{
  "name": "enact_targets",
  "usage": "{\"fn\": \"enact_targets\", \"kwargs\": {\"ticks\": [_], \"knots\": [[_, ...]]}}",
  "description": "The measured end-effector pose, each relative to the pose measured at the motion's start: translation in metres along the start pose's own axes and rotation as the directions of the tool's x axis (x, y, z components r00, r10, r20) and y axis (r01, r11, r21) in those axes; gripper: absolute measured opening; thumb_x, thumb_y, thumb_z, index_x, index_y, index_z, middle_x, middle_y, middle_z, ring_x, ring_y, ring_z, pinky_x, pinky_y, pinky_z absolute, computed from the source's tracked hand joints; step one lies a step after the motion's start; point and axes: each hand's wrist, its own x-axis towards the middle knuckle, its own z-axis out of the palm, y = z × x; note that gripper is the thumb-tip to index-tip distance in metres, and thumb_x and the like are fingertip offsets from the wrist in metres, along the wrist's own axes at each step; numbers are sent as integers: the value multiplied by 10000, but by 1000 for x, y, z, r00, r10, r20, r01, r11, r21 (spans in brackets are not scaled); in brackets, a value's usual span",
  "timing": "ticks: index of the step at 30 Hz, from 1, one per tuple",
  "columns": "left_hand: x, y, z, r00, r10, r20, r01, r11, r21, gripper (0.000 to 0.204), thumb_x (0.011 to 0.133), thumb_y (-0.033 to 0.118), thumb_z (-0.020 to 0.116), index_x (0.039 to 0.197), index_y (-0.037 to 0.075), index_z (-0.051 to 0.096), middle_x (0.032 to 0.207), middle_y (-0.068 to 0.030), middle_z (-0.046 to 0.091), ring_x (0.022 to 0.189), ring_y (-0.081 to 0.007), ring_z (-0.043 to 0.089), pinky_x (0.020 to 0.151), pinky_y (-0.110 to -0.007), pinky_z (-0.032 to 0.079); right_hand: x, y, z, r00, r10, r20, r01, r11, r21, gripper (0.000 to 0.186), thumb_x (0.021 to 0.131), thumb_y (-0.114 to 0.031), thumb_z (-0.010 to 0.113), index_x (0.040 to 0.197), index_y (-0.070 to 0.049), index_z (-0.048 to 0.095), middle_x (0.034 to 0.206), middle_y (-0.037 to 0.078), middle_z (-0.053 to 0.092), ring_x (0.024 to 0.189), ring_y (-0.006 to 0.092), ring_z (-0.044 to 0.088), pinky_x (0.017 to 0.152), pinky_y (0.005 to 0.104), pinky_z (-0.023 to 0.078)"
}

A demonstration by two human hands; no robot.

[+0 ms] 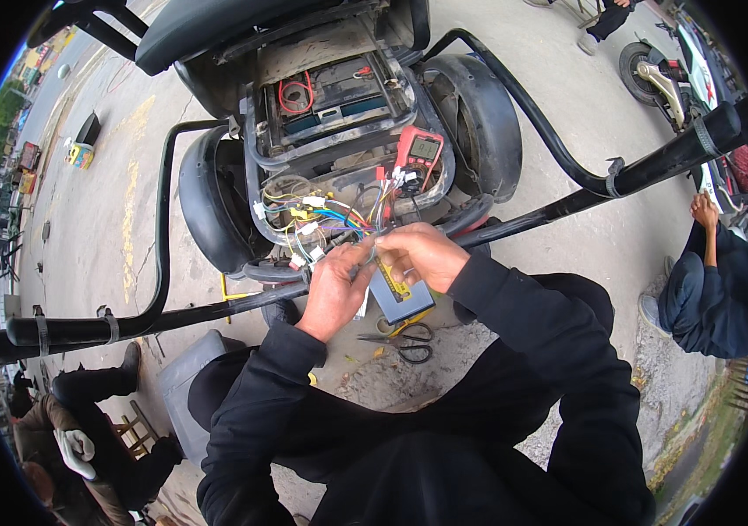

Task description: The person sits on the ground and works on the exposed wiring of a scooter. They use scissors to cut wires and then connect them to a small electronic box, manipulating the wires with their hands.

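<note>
My left hand (336,285) and my right hand (426,256) meet at the front edge of the vehicle's frame, fingertips pinched close together on a thin wire at the end of a loom. The point of contact is partly hidden by the fingers. Just beyond them spreads a bundle of colored wires (328,213) with white, yellow and red connectors. A red multimeter (419,156) leans on the frame beyond my right hand. Below my hands sits a grey-blue box (398,301) with a yellow label, partly covered by my right hand.
Black-handled scissors (411,344) lie on the ground between my legs. The vehicle's raised seat (233,31) and open compartment (326,88) stand ahead, flanked by black fenders (472,127) and tube bars (168,202). People sit at left (76,447) and right (714,280); a motorcycle (667,83) stands far right.
</note>
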Motion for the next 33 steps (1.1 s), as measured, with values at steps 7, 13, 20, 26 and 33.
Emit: {"fn": "enact_targets", "kwargs": {"ticks": [7,13,20,26,33], "knots": [[0,3,-3,997,-68,34,70,995,-69,444,974,43,743,1413,-23,710,1086,-234,754,1057,-436,724,920,-481,574,-14,-1,2,947,-293,-132,220,891,-397,299,1137,-321,686,1203,-38,756,1015,29,781,743,85,703,596,227,527],[-1,8,3,999,-12,-32,11,999,-52,394,1035,69,696,1407,-61,699,1109,-267,762,1073,-469,723,922,-512,579,-12,7,2,986,-167,-21,167,986,-20,306,1130,-363,710,1139,-66,781,959,-17,748,803,62,682,610,246,507],[-3,6,8,996,-46,-79,39,996,-84,433,1025,66,695,1450,-18,686,1051,-247,764,990,-451,710,863,-541,561,-2,14,1,994,-86,-71,97,984,152,216,1097,-322,780,1041,-113,771,833,-55,664,643,52,589,531,237,416],[-2,1,15,991,-3,-135,-10,995,-99,480,1010,85,700,1481,0,658,1001,-263,751,969,-466,715,856,-556,562,0,12,4,993,-84,-84,99,978,183,191,1093,-271,784,1092,-81,766,805,-42,636,613,61,572,490,232,400],[-2,-1,16,994,-51,-99,37,989,-141,516,1011,91,695,1513,-3,617,1033,-272,758,1013,-476,723,883,-562,564,4,10,10,987,-114,-117,129,983,133,189,1091,-268,785,1044,-90,743,802,-41,636,599,52,565,479,225,395]]}}
